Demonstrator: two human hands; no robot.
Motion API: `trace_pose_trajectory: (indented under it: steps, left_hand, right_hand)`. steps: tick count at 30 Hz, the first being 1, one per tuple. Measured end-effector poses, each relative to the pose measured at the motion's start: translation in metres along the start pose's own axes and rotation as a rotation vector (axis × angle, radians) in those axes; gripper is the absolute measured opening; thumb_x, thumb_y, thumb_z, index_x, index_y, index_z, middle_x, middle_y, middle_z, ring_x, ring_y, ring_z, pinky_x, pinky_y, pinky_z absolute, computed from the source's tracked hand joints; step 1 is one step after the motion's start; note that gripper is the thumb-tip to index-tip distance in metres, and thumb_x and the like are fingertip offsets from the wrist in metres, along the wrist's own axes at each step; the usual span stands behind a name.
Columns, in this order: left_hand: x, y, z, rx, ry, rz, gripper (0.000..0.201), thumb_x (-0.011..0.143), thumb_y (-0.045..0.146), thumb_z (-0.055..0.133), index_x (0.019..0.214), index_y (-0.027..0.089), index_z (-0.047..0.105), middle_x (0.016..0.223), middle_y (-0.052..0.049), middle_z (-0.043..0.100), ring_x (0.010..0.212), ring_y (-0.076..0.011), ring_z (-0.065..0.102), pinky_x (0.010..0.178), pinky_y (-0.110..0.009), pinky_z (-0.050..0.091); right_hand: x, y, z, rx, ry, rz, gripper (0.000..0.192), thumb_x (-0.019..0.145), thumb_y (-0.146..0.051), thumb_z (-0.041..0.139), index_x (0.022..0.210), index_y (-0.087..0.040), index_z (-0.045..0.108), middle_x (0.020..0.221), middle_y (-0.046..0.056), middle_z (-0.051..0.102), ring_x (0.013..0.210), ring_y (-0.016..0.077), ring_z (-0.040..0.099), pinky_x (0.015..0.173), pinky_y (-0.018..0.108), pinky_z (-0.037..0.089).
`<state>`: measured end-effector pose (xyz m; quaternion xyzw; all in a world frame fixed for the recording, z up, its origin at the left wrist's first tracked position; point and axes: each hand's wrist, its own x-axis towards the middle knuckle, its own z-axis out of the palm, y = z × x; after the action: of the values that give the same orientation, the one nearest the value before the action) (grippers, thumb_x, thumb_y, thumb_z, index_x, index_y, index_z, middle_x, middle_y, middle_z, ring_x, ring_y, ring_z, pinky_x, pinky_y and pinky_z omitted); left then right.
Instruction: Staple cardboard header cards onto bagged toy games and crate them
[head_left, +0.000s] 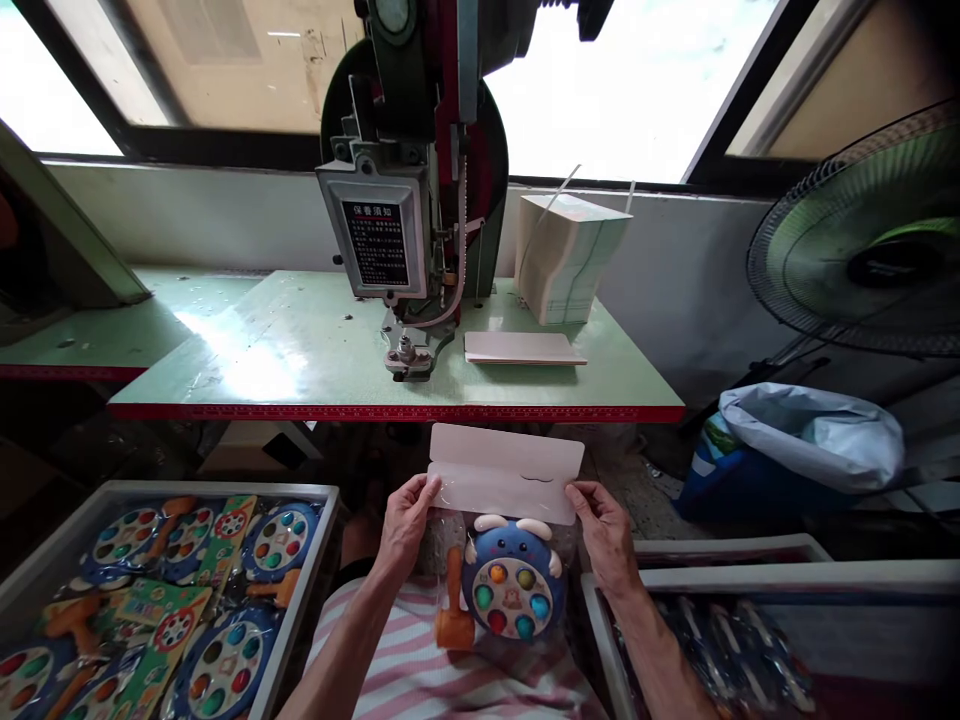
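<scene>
My left hand point(405, 518) pinches the left end of a creased white header card point(506, 480) between thumb and fingers. At the card's right end, my right hand point(604, 532) grips it the same way. Below the card hangs a clear plastic bag, its top edge against the card. Inside the bag are a round blue animal-faced toy point(513, 548) with coloured knobs and an orange toy hammer point(454, 615). The bagged toy lies over a striped pink and white garment on my lap.
A riveting-type press point(382, 230) stands on the green table point(247, 370) ahead. Flat cards point(525, 347) and a strapped card stack point(570, 255) lie right of it. Bagged toys fill a left crate point(330, 500); another crate point(720, 578), a sack point(810, 440) and a fan point(862, 240) are right.
</scene>
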<state>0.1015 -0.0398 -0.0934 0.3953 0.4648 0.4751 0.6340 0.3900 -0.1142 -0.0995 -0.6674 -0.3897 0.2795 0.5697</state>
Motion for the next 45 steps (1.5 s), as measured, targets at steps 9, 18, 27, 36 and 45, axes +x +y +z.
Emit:
trace_pose_trajectory:
  steps: [9,18,27,36,45]
  left_hand:
    - [0.002,-0.003,0.004,-0.023,0.057,0.004,0.043,0.075,0.054,0.084,0.096,0.016,0.078,0.084,-0.003,0.077,0.073,-0.0184,0.069,0.068,-0.027,0.055]
    - [0.004,-0.002,0.005,-0.060,0.076,-0.058,0.052,0.067,0.055,0.088,0.099,0.015,0.078,0.085,-0.005,0.079,0.073,-0.0211,0.071,0.066,-0.028,0.056]
    - [0.003,0.013,-0.001,-0.014,-0.058,-0.086,0.050,0.072,0.051,0.087,0.105,0.015,0.078,0.093,-0.008,0.079,0.076,-0.0191,0.069,0.067,-0.025,0.056]
    - [0.006,0.017,-0.011,0.023,-0.155,-0.093,0.048,0.076,0.049,0.085,0.111,0.016,0.078,0.103,-0.009,0.079,0.084,-0.0222,0.071,0.073,-0.030,0.060]
    - [0.004,0.021,-0.021,0.061,-0.260,-0.074,0.048,0.086,0.044,0.077,0.126,0.019,0.070,0.111,-0.009,0.077,0.091,-0.0215,0.071,0.076,-0.028,0.058]
  right_hand:
    - [0.001,-0.012,-0.001,-0.065,0.000,-0.050,0.040,0.087,-0.060,0.068,0.083,-0.020,0.067,0.073,0.002,0.066,0.070,0.0197,0.059,0.064,0.029,0.047]
    - [0.002,-0.013,0.000,-0.010,0.039,-0.024,0.035,0.084,-0.054,0.073,0.082,-0.020,0.067,0.075,0.002,0.068,0.070,0.0182,0.061,0.064,0.028,0.049]
    - [0.005,-0.022,0.001,0.279,-0.002,0.121,0.039,0.072,-0.041,0.081,0.101,-0.020,0.066,0.072,-0.001,0.069,0.064,0.0168,0.061,0.060,0.027,0.049]
    - [0.009,-0.026,-0.002,0.308,-0.091,0.143,0.047,0.073,-0.042,0.082,0.113,-0.020,0.069,0.066,-0.005,0.059,0.060,0.0130,0.051,0.056,0.024,0.040]
    - [0.011,-0.019,-0.008,0.407,-0.196,0.217,0.056,0.072,-0.039,0.087,0.124,-0.025,0.070,0.073,-0.003,0.065,0.064,0.0139,0.055,0.057,0.024,0.042]
